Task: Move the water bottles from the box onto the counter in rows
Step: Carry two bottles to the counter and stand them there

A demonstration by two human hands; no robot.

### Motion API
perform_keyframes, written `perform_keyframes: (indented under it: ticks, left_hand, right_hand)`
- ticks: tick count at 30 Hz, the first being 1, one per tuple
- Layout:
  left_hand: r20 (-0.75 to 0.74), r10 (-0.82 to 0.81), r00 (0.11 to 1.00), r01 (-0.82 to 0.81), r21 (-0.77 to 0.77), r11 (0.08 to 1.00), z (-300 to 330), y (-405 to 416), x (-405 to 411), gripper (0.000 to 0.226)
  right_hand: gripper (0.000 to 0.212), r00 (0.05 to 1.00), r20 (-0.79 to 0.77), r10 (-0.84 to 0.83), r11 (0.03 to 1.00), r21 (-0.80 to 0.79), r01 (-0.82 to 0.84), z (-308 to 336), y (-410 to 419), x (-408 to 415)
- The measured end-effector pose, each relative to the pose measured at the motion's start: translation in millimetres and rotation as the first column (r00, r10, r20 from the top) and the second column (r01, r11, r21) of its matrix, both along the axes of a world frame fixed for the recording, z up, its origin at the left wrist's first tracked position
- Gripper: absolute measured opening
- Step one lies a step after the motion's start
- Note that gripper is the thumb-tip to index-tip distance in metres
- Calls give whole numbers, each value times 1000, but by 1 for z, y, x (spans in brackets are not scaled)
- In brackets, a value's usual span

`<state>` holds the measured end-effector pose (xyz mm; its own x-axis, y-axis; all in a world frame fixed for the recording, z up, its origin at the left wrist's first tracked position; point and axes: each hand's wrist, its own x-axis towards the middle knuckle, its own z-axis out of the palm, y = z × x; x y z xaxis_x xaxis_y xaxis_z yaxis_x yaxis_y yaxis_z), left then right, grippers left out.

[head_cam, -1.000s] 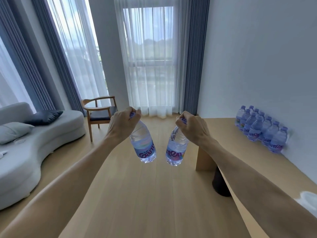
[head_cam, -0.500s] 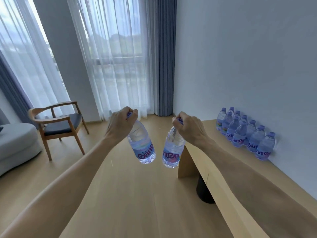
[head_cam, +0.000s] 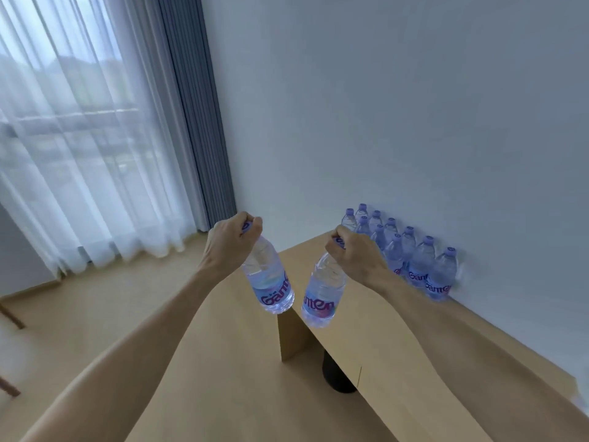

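My left hand [head_cam: 228, 240] grips the cap end of a clear water bottle [head_cam: 271, 282] that hangs tilted over the floor, just left of the counter's end. My right hand [head_cam: 357, 256] grips another bottle [head_cam: 322, 298] by its cap, and it hangs over the near corner of the wooden counter [head_cam: 398, 339]. Several bottles [head_cam: 417, 263] with purple caps stand in two rows against the wall at the counter's far side. The box is out of view.
A black round object [head_cam: 338, 374] stands on the floor under the counter. White sheer curtains [head_cam: 79, 154] and a grey drape [head_cam: 197, 106] cover the window at left. Part of a chair leg [head_cam: 9, 317] shows at the left edge.
The view has swung right and moved closer to the counter. The sofa and chair have left the frame. Both hands keep the same hold on their bottles.
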<state>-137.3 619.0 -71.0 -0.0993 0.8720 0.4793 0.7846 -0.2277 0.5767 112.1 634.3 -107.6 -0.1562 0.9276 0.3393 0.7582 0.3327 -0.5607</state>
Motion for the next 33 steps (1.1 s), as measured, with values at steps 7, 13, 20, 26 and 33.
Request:
perform_keyframes:
  ticks: [7, 13, 20, 26, 33]
  left_hand:
    - [39, -205, 978, 206, -42, 978, -20, 108, 57, 32]
    - [80, -355, 932, 362, -118, 925, -47, 189, 115, 32]
    - [114, -526, 843, 538, -207, 817, -86, 265, 185, 32]
    - [103, -699, 707, 699, -248, 671, -111, 298, 244, 38]
    - [88, -861, 500, 831, -330, 448, -144, 326, 309, 34]
  right_hand:
    - [29, 976, -80, -203, 978, -58, 199, -25, 69, 59]
    - [33, 945, -107, -309, 950, -84, 301, -56, 125, 117]
    - [30, 898, -136, -418, 907, -129, 402, -83, 169, 180]
    - [29, 845, -118, -521, 845, -214, 491, -107, 173, 226]
    - [27, 772, -71, -631, 761, -248, 599, -133, 157, 264]
